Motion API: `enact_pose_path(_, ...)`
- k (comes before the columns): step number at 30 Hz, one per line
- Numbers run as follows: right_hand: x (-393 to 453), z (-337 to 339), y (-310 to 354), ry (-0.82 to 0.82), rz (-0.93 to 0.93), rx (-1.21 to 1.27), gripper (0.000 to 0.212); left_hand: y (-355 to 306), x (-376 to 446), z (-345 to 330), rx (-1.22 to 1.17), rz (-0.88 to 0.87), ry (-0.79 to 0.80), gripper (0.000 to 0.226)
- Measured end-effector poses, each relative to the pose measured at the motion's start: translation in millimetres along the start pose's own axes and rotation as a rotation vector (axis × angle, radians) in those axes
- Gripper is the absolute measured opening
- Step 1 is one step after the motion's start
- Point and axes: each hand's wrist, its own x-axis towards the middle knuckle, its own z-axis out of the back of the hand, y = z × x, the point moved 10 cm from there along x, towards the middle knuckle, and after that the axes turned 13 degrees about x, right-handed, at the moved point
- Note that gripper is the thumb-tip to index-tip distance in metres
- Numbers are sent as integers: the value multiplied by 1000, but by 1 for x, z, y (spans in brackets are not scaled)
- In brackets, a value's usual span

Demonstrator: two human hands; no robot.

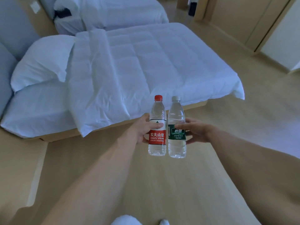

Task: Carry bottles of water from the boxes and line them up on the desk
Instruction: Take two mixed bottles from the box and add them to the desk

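My left hand [142,129] grips a clear water bottle with a red cap and red label [157,138], held upright in the air. Right beside it, my right hand [194,131] grips a second clear bottle with a white cap and green label [177,138], also upright. The two bottles stand side by side, almost touching, at arm's length above the wooden floor. No desk and no boxes are in view.
A bed [129,70] with a white duvet and pillow [43,60] lies just ahead, on a low wooden base. A second bed [120,10] stands behind it. Wooden floor [162,184] stretches below and to the right; a door and wall panels [276,38] are at far right.
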Motion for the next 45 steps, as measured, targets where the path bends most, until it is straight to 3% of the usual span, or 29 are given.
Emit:
enact_pose_path(10, -36, 163, 15, -298, 71, 273, 37, -96, 108, -123, 175, -55, 240, 63)
enact_pose_path(17, -50, 254, 39, -480, 103, 401, 46, -172, 181, -193, 283, -97, 448, 38)
enact_pose_path(24, -74, 337, 50, -662, 169, 604, 45, -250, 234, -284, 480, -167, 612, 40)
enact_pose_path(29, -91, 402, 46, -754, 200, 680, 44, -281, 262, -365, 561, -181, 725, 55)
enact_pose_path(36, -99, 530, 49, -775, 230, 707, 40, -326, 319, -481, 577, -174, 745, 61)
enact_pose_path(45, -111, 697, 106, -747, 242, 672, 43, -426, 401, -589, 510, -228, 602, 47)
